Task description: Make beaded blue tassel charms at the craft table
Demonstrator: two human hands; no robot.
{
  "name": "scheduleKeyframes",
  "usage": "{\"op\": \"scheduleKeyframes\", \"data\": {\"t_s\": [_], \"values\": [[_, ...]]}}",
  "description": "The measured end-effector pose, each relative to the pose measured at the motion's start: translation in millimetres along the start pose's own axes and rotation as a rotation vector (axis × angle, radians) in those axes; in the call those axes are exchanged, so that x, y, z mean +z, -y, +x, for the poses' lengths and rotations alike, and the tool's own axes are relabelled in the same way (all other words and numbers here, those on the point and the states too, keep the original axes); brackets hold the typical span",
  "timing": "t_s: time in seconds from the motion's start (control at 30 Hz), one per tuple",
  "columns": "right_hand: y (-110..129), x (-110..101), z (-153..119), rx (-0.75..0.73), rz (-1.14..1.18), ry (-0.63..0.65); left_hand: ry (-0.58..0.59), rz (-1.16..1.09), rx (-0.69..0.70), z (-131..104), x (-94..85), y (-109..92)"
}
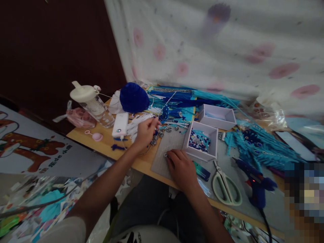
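My left hand (pixel 146 132) is closed, its fingertips pinching a blue pipe-cleaner piece (pixel 165 113) with a thin silvery stem sticking up and away. My right hand (pixel 181 168) rests low over the grey mat (pixel 160 160), its thumb and fingers closed around a small silvery ornament (pixel 166 155). More round silvery ornaments (pixel 168 129) lie between the hands and just beyond. A white box (pixel 214 145) of blue, red and white beads stands right beside my right hand. White pipe-cleaner strips (pixel 138 123) lie beyond my left hand.
Scissors (pixel 226 187) and a blue glue gun (pixel 258 180) with a lit red light lie at the right, near turquoise feather-like pieces (pixel 265 145). A second white box (pixel 217 116) stands behind. A power bank (pixel 120 124), blue velvety bundle (pixel 134 98) and drinking bottle (pixel 93 104) are left.
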State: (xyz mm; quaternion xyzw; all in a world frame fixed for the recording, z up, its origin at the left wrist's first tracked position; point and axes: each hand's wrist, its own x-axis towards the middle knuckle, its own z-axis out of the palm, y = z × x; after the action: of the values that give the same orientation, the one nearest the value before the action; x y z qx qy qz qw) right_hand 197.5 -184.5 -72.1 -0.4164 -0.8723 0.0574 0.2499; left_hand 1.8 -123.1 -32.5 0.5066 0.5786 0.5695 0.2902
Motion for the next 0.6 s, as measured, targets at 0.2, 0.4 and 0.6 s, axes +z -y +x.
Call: {"op": "scheduleKeyframes", "data": {"t_s": [0.2, 0.4, 0.6], "values": [[0, -1, 1, 0.034, 0.016, 0.006, 0.525, 0.378, 0.365, -7, 0.7, 10], [-4, -6, 1, -0.03, 0.01, 0.056, 1.011, 0.353, 0.507, 19, 8.9, 18], [-7, -13, -4, -0.088, -0.026, 0.104, 1.018, 0.499, 0.56, 21, 8.3, 18]]}}
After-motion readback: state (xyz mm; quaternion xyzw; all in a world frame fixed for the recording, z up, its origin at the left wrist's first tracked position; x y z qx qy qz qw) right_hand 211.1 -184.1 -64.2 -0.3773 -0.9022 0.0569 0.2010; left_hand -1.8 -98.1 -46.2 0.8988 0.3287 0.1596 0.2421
